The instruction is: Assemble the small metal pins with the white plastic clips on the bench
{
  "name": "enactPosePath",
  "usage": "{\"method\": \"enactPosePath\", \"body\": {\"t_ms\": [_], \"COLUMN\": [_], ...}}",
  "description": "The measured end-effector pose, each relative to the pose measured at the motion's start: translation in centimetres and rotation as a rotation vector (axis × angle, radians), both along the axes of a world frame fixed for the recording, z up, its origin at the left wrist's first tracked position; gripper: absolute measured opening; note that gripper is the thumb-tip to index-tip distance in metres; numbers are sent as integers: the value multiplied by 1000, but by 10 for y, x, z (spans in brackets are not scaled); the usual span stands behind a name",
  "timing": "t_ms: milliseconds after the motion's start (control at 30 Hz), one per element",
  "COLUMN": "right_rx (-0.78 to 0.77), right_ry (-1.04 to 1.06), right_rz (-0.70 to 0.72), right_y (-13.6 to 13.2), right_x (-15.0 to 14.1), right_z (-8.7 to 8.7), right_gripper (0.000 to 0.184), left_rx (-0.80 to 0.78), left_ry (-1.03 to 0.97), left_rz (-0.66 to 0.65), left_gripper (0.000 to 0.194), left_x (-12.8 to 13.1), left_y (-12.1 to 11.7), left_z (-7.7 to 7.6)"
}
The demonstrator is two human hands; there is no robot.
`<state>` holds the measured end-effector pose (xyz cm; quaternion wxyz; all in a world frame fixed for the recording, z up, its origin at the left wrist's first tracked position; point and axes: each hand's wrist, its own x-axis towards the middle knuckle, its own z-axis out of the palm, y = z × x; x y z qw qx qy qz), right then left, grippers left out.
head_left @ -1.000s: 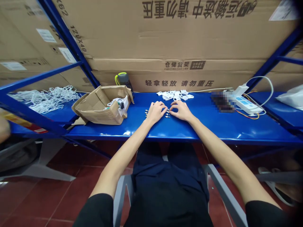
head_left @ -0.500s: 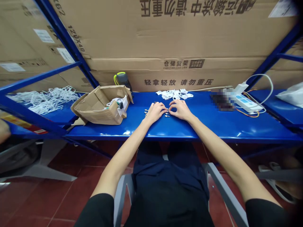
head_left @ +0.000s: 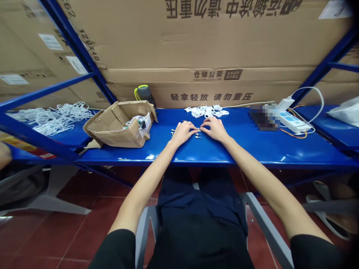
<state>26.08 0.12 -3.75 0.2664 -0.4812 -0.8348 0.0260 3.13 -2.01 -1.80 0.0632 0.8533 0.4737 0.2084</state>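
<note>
On the blue shelf top, my left hand point(head_left: 184, 133) and my right hand point(head_left: 215, 129) rest close together, fingertips almost meeting. Fingers and thumb are bent into a pinch on each hand. A tiny pale, metallic-looking piece point(head_left: 199, 129) shows between the fingertips; what exactly each hand grips is too small to make out. Just below lies a small screw-like piece point(head_left: 198, 137), in line with others. More such pieces point(head_left: 172, 132) lie left of my left hand, partly covered by it. Behind both hands is a pile of white plastic parts point(head_left: 206, 111), some with round holes.
To the left stands an open cardboard box point(head_left: 114, 134) with mixed items inside, a dark bottle point(head_left: 146, 93) behind it. White wire hooks point(head_left: 61, 116) are heaped further left. A power strip point(head_left: 294, 122) with cables lies at right, beside a blurred-out dark object point(head_left: 262, 118).
My right hand's fingers have drawn closer together, and its thumb has shifted slightly up. The left hand stays almost where it was. The laid-out small pieces look unmoved.
</note>
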Motion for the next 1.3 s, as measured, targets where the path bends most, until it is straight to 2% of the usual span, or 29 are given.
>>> {"method": "enactPosePath", "body": {"t_ms": [233, 567, 733, 967, 1300], "right_rx": [-8, 1, -13, -33, 40], "right_ry": [-2, 62, 10, -6, -11], "right_rz": [14, 38, 96, 85, 164], "right_y": [1, -4, -4, -3, -1], "right_x": [-2, 0, 0, -3, -5], "right_z": [1, 6, 6, 2, 4], "right_gripper": [26, 20, 18, 18, 20], "left_rx": [-7, -7, -3, -17, 15], "left_ry": [-10, -88, -110, -120, -29], "left_rz": [21, 43, 60, 46, 15], "left_gripper": [26, 18, 15, 14, 18], "left_x": [4, 4, 2, 1, 1], "left_y": [-1, 2, 5, 8, 8], "left_z": [1, -1, -4, -4, -7]}}
